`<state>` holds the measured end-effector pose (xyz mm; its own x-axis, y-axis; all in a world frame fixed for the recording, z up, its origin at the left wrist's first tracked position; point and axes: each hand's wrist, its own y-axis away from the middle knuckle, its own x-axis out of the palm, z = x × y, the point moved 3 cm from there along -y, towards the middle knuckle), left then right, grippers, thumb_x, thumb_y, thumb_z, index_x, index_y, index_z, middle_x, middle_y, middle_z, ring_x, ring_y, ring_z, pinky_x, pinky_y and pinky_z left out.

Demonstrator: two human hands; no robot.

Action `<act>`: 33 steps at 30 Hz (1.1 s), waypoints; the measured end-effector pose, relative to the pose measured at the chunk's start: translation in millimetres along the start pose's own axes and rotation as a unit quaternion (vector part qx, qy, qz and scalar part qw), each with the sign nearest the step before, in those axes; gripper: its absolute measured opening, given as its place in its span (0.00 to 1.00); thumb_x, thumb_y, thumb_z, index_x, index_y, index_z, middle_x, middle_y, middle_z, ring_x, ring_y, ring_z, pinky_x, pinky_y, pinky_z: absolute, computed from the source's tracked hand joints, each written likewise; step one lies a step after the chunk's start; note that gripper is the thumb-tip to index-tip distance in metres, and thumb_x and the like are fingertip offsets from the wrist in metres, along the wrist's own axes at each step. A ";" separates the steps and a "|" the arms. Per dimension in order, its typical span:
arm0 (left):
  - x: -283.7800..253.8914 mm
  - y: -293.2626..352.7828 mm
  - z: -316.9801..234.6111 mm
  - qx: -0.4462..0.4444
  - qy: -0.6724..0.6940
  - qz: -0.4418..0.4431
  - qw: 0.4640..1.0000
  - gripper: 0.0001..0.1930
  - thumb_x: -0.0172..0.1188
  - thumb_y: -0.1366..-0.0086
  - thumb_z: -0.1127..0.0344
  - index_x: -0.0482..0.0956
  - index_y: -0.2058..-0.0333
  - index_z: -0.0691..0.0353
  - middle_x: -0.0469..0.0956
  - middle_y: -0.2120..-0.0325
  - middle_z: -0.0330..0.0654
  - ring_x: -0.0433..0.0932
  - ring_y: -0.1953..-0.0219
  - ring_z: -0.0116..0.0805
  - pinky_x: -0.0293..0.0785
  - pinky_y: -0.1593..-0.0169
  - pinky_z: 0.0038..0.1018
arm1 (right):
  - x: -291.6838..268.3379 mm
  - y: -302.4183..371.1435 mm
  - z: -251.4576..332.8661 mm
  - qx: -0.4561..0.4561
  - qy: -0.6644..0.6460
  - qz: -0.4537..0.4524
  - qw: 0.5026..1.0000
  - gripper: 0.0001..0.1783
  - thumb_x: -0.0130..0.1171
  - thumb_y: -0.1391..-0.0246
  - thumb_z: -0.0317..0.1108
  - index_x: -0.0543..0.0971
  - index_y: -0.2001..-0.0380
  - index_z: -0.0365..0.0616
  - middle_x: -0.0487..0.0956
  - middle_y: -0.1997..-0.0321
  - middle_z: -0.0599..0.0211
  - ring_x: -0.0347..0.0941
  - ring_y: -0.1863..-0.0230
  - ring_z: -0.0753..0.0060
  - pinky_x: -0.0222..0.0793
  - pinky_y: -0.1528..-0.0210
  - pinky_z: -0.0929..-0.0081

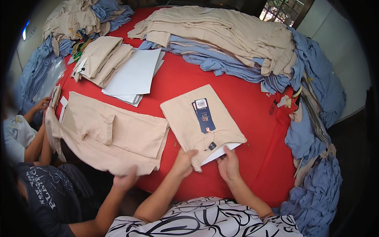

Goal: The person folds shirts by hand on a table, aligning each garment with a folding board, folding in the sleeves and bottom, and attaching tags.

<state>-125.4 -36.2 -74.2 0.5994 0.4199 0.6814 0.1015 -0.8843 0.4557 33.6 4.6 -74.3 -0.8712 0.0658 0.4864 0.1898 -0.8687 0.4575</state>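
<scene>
A folded beige garment [177,108] lies at an angle on the red table in front of me. Its top face bears a dark blue hang tag [205,121] on a string and a small dark square tag [212,146]. White sheet [221,151] shows between its layers at the near edge. My left hand [184,162] is closed on the garment's near left corner, thumb on top. At the near edge, my right hand [228,164] pinches the white sheet with the thumb above it; its other fingers are partly hidden underneath.
To my left, a co-worker's hand [126,180] touches another beige garment [98,130]; a second person's hand [42,104] is at its far end. White sheets [132,75] and folded garments [100,59] lie beyond. Large beige piles [221,31] and blue cloth [316,71] line the back and right.
</scene>
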 end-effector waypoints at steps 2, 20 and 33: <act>-22.2 -6.7 -5.0 -0.008 -0.040 -0.002 0.999 0.30 0.49 0.41 0.81 0.56 0.39 0.75 0.69 0.46 0.60 0.75 0.47 0.51 0.75 0.45 0.40 | -1.7 -8.5 14.0 0.008 -0.137 0.056 0.989 0.29 0.48 0.35 0.43 0.57 0.34 0.48 0.65 0.37 0.62 0.65 0.37 0.61 0.62 0.38 0.60; -9.1 11.1 9.6 0.175 0.112 0.118 0.971 0.37 0.68 0.42 0.53 0.62 0.40 0.65 0.68 0.43 0.41 0.66 0.40 0.36 0.57 0.34 0.36 | 6.2 4.4 -1.4 -0.095 0.254 0.048 0.961 0.21 0.47 0.42 0.19 0.72 0.44 0.37 0.74 0.47 0.56 0.71 0.50 0.73 0.65 0.47 0.79; -7.5 -3.3 8.5 0.155 -0.091 -0.058 0.982 0.27 0.47 0.36 0.80 0.57 0.37 0.68 0.67 0.43 0.47 0.70 0.44 0.40 0.66 0.40 0.34 | 13.0 34.5 1.8 -0.127 0.344 0.100 0.925 0.30 0.53 0.44 0.24 0.65 0.36 0.37 0.70 0.48 0.53 0.72 0.49 0.67 0.67 0.46 0.77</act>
<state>-123.5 -38.2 -85.6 0.6986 0.5031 0.5088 0.3975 -0.8641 0.3086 29.6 -23.6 -50.9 -0.9288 -0.3602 -0.0870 0.3413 -0.9229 0.1781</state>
